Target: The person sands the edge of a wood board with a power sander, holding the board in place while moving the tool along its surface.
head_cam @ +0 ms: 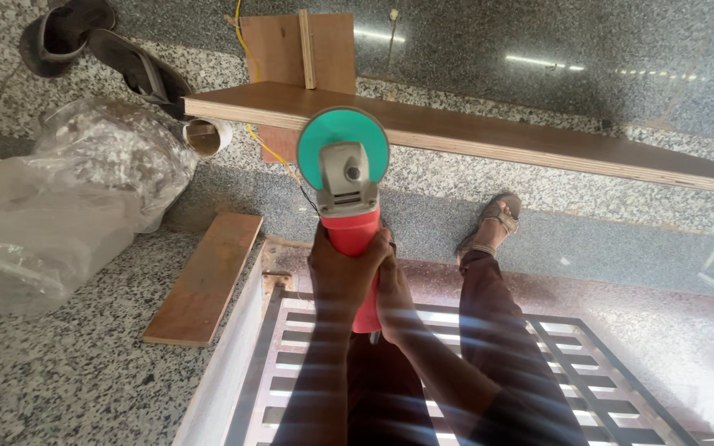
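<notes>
Against the long plywood board [489,136], both hands, left hand [342,268] and right hand [392,293], wrap fingers tight around a red angle grinder with green disc [345,177]

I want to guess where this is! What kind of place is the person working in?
Probably a makeshift woodworking spot on a granite floor: both hands grip a red angle grinder by a long plywood board, with a loose plank nearby.

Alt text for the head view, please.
Both hands, left hand and right hand, grip a red angle grinder, its green disc at a long wooden board. A plastic bag lies left.
</notes>
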